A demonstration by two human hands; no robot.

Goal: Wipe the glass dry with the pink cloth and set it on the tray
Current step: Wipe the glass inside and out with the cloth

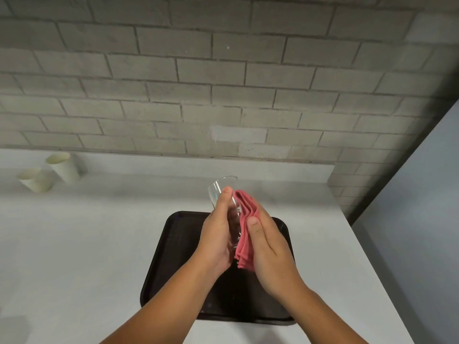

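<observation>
A clear drinking glass [221,188] is held in the air, tilted with its open rim pointing away from me. My left hand [216,240] grips its lower body, thumb along the side. My right hand [269,247] presses a folded pink cloth [246,228] flat against the right side of the glass. Both hands hover above a black tray [169,264] lying on the white counter. The base of the glass is hidden between my palms.
Two pale paper cups [62,166] [33,180] stand at the counter's far left, near the grey brick wall [223,83]. The white counter [74,256] ends at its right edge [372,256], beside a blue-grey floor or panel.
</observation>
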